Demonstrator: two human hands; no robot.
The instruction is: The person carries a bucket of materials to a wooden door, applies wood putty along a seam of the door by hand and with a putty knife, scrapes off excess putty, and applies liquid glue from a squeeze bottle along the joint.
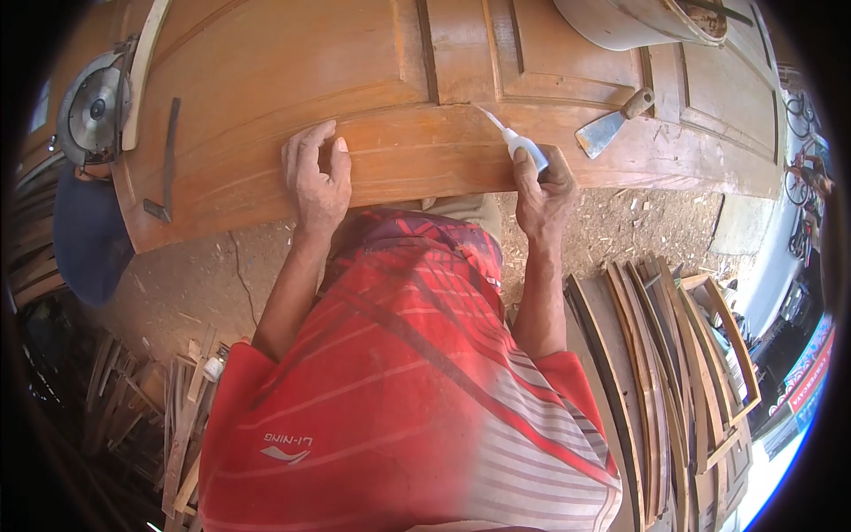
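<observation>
A brown panelled wooden door lies flat in front of me. My right hand grips a small white glue bottle, its thin nozzle tilted up and left, the tip at a joint in the door's frame. Resting on the door's near rail, my left hand has its fingers bent and somewhat apart, and nothing shows in it. To the right of the bottle lies a putty knife with a worn wooden handle.
A circular saw sits at the left beside a wooden strip. A metal square lies on the door's left end. At the top right stands a white bucket. Wood pieces are stacked on the lower right.
</observation>
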